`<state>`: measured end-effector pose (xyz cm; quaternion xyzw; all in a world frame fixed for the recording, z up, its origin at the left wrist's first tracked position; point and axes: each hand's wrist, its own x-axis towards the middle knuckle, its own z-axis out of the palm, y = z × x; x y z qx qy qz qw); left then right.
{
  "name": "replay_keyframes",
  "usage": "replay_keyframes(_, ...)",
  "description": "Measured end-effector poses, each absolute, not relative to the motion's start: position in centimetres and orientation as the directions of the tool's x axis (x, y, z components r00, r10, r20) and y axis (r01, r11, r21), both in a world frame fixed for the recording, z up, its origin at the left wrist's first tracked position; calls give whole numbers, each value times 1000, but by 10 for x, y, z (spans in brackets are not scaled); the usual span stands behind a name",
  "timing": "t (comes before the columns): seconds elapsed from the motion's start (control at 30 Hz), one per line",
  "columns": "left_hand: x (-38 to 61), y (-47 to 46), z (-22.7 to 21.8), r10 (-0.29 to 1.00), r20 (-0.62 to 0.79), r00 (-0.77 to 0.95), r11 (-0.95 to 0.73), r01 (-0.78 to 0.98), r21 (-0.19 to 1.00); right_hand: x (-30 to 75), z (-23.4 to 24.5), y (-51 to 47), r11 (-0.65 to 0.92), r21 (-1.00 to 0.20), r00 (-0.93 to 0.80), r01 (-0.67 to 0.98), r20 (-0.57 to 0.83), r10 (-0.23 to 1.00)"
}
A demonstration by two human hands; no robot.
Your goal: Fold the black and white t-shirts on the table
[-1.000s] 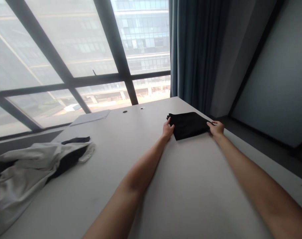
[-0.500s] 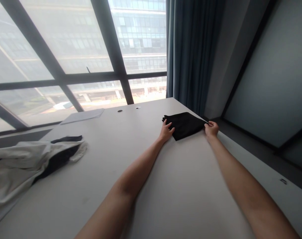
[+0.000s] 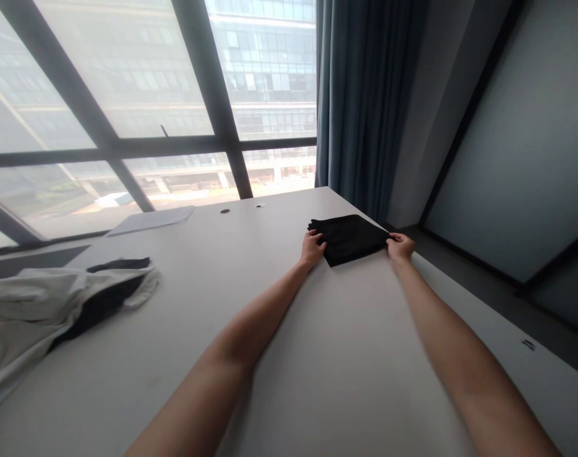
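Note:
A folded black cloth point(image 3: 353, 239), perhaps a garment, lies on the white table point(image 3: 269, 304) near its far right corner. Its layered edges show at the left end. My left hand point(image 3: 312, 248) is at that end, with fingers curled around the edge and the thumb on the fabric. At the opposite end, my right hand point(image 3: 401, 245) pinches the right corner between thumb and fingers. Which kind of garment it is, I cannot tell.
A crumpled pale and black garment point(image 3: 70, 311) lies on the left. White paper sheets point(image 3: 150, 219) rest at the back, beside two round cable holes point(image 3: 225, 211). Beyond are windows and a blue curtain point(image 3: 353, 108). A small dark fitting point(image 3: 528, 344) sits near the right edge.
The fingers of my left hand have drawn in closer around the cloth's left edge. My right hand keeps its pinch. The whole view has shifted slightly.

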<state>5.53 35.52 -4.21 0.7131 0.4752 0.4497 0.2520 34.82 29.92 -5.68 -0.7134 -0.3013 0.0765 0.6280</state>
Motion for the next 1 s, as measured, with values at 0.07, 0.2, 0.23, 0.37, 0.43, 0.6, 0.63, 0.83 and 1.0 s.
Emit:
replay_keyframes(0.07,64,361,-42,899,408,159,-434,454,778,355,-58,301,-23,-942,809,335,275,520)
replay_keyframes(0.2,78,370,-46,888,422,182,-456,458,763,367,-60,304,-42,-935,806,352,280,521)
replay_keyframes(0.23,80,370,-48,885,427,184,-462,460,759,368,-60,304,-50,-930,801,363,284,526)
replay_keyframes(0.37,82,366,-51,878,443,178,-472,467,747,357,-54,296,-87,-883,766,462,348,540)
replay_keyframes(0.43,82,360,-49,878,448,169,-471,474,744,342,-48,288,-145,-765,682,627,450,577)
replay_keyframes(0.6,81,331,-42,873,441,210,-483,501,718,303,-41,274,-200,-424,389,883,424,818)
replay_keyframes(0.63,80,324,-42,868,434,241,-493,514,702,299,-42,273,-215,-409,373,887,359,856)
replay_keyframes(0.83,76,305,-42,786,448,426,-618,533,578,302,-47,272,-282,-373,370,884,190,909)
replay_keyframes(1.0,78,308,-44,796,443,412,-605,566,560,305,-47,270,-346,-381,441,858,199,875)
